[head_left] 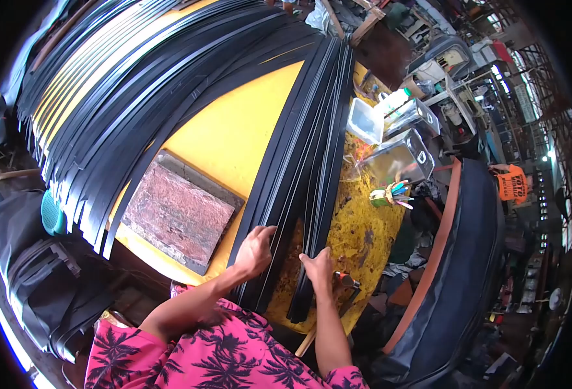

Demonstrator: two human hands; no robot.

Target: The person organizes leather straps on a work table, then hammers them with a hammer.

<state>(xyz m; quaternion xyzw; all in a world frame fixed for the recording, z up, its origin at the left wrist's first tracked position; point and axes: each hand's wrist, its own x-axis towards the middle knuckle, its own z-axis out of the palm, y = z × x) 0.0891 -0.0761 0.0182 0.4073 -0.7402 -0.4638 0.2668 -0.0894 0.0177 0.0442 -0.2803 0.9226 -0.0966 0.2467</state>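
A bundle of long black rubber strips (pixel 308 149) lies lengthwise across a yellow table (pixel 234 129). My left hand (pixel 256 249) rests on the near end of the left group of strips, fingers curled over their edge. My right hand (pixel 318 266) presses on the near end of the right group of strips, and a small tool with an orange and metal part (pixel 345 280) shows just beside it. A gap of stained yellow tabletop shows between the two groups near my hands.
A wide fan of more black strips (pixel 137 84) covers the table's left side. A reddish worn board (pixel 179 214) lies left of my hands. Clear plastic boxes (pixel 396 155) and a cup of pens (pixel 389 193) stand at the right edge. A dark vehicle seat (pixel 467 272) is on the right.
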